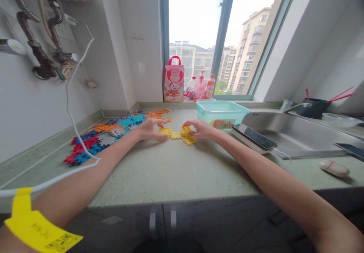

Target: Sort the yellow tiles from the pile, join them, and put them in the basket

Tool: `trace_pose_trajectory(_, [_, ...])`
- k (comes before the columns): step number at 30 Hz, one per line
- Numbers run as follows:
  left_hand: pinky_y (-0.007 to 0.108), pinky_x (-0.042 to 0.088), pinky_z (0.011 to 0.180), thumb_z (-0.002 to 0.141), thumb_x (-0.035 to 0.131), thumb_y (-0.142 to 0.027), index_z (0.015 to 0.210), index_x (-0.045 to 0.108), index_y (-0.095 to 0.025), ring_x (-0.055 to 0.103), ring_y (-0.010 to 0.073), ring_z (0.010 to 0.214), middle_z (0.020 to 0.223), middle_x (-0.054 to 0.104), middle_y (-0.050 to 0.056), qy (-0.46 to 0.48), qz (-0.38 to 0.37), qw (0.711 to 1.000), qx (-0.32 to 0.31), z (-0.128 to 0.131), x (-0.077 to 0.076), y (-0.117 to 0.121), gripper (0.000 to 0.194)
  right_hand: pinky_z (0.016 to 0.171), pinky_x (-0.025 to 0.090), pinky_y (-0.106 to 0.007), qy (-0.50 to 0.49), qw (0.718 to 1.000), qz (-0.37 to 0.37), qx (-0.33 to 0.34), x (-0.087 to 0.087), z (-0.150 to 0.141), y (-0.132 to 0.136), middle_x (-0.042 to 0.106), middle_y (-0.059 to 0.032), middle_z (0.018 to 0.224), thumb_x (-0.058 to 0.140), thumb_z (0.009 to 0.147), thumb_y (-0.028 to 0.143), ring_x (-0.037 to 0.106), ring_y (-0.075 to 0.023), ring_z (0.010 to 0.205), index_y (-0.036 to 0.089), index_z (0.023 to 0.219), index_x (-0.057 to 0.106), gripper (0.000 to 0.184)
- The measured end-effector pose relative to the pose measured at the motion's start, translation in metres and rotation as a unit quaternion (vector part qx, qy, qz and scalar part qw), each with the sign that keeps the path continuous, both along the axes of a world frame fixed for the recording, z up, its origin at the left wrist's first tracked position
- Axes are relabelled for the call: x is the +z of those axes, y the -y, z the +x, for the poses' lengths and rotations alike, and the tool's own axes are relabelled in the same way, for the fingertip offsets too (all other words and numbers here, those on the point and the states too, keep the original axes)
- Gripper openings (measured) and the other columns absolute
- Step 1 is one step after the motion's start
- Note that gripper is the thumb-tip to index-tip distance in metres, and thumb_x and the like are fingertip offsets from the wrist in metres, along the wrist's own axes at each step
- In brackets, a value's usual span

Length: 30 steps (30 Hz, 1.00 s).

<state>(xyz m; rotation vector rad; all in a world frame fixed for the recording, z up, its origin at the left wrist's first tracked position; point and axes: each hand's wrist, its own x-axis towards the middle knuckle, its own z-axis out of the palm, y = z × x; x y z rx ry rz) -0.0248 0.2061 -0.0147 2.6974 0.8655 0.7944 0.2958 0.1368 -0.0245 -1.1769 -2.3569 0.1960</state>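
Note:
Several yellow interlocking puzzle tiles (176, 135) lie joined in a row on the green speckled countertop (170, 173). My left hand (149, 129) curls its fingers onto the left yellow tile. My right hand (199, 129) pinches the right-hand yellow tiles (188, 139). Both hands rest on the counter at either end of the row. A pile of blue, red, orange and grey tiles (105, 137) is spread to the left of my left hand.
A teal plastic box (222, 113) stands behind my right hand. A phone on a white block (254, 137) lies by the steel sink (295, 131). A white cable (76, 131) hangs across my left arm. Bottles and a red bag (174, 80) stand on the windowsill.

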Motion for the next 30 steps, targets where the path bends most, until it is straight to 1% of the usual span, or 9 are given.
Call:
trace_pose_trajectory(4, [0.043,0.054,0.105,0.074,0.086,-0.064,0.120,0.080,-0.021,0.076,0.0273,0.103,0.109,0.081,0.008,0.045,0.005,0.999,-0.004,0.014,-0.006,0.009,0.063,0.098,0.056,-0.037,0.004,0.998,-0.059,-0.007,0.002,0.002,0.000,0.080,-0.0061,0.122,0.071,0.091,0.020,0.075,-0.0251,0.108,0.025,0.125,0.077,0.035])
trace_pose_trajectory(6, [0.043,0.053,0.107,0.074,0.086,-0.064,0.116,0.081,-0.022,0.075,0.0283,0.108,0.113,0.081,0.007,0.037,0.001,0.999,-0.015,0.019,-0.009,0.012,0.059,0.090,0.057,-0.035,0.003,0.997,-0.070,-0.006,0.001,-0.001,0.000,0.081,-0.0061,0.116,0.072,0.093,0.028,0.075,-0.0242,0.101,0.024,0.123,0.079,0.031])
trace_pose_trajectory(9, [0.042,0.052,0.108,0.077,0.084,-0.063,0.112,0.083,-0.025,0.073,0.0293,0.114,0.116,0.081,0.006,-0.001,-0.005,0.999,-0.032,0.022,-0.009,0.017,0.052,0.085,0.056,-0.031,-0.001,0.998,-0.067,0.012,0.001,-0.007,0.002,0.081,-0.0056,0.111,0.076,0.092,0.036,0.074,-0.0227,0.098,0.024,0.121,0.080,0.032])
trace_pose_trajectory(13, [0.037,0.055,0.100,0.079,0.081,-0.064,0.115,0.083,-0.026,0.074,0.0279,0.112,0.120,0.081,0.005,-0.035,-0.037,0.998,-0.029,0.023,-0.006,0.023,0.053,0.082,0.054,-0.030,-0.003,0.997,-0.068,0.023,0.001,-0.012,0.004,0.081,-0.0065,0.110,0.077,0.092,0.040,0.073,-0.0223,0.096,0.024,0.122,0.081,0.035])
trace_pose_trajectory(17, [0.033,0.057,0.089,0.080,0.079,-0.066,0.117,0.082,-0.025,0.075,0.0255,0.104,0.116,0.082,0.004,-0.022,-0.067,0.997,-0.015,0.027,-0.009,0.023,0.056,0.079,0.053,-0.028,-0.013,0.998,-0.069,-0.001,0.000,-0.013,0.004,0.082,-0.0062,0.105,0.079,0.091,0.041,0.073,-0.0210,0.091,0.023,0.120,0.082,0.035])
trace_pose_trajectory(21, [0.036,0.058,0.087,0.075,0.083,-0.067,0.119,0.079,-0.023,0.074,0.0262,0.102,0.113,0.081,0.007,0.001,-0.073,0.997,-0.008,0.029,-0.014,0.018,0.063,0.076,0.052,-0.028,-0.018,0.997,-0.053,-0.056,-0.001,-0.014,0.003,0.082,-0.0060,0.099,0.083,0.087,0.039,0.073,-0.0192,0.083,0.022,0.119,0.082,0.037])
trace_pose_trajectory(25, [0.037,0.059,0.088,0.071,0.087,-0.064,0.135,0.070,-0.022,0.075,0.0245,0.094,0.109,0.080,0.008,0.018,-0.075,0.997,-0.001,0.028,-0.017,0.014,0.078,0.073,0.052,-0.027,-0.030,0.995,-0.028,-0.092,0.000,-0.011,0.002,0.082,-0.0055,0.096,0.083,0.086,0.038,0.073,-0.0181,0.080,0.022,0.114,0.082,0.032])
trace_pose_trajectory(28, [0.037,0.058,0.086,0.069,0.089,-0.064,0.143,0.063,-0.021,0.074,0.0240,0.090,0.108,0.080,0.008,0.029,-0.087,0.996,-0.006,0.028,-0.019,0.014,0.090,0.073,0.052,-0.028,-0.048,0.995,0.013,-0.092,0.001,-0.011,0.001,0.082,-0.0052,0.095,0.081,0.087,0.037,0.072,-0.0179,0.080,0.021,0.109,0.083,0.027])
trace_pose_trajectory(30, [0.037,0.057,0.084,0.069,0.090,-0.064,0.150,0.056,-0.019,0.073,0.0230,0.088,0.109,0.080,0.009,0.038,-0.096,0.995,-0.012,0.028,-0.020,0.014,0.098,0.076,0.054,-0.028,-0.072,0.994,0.038,-0.068,0.000,-0.014,0.002,0.081,-0.0052,0.098,0.079,0.088,0.037,0.073,-0.0182,0.085,0.021,0.108,0.082,0.026])
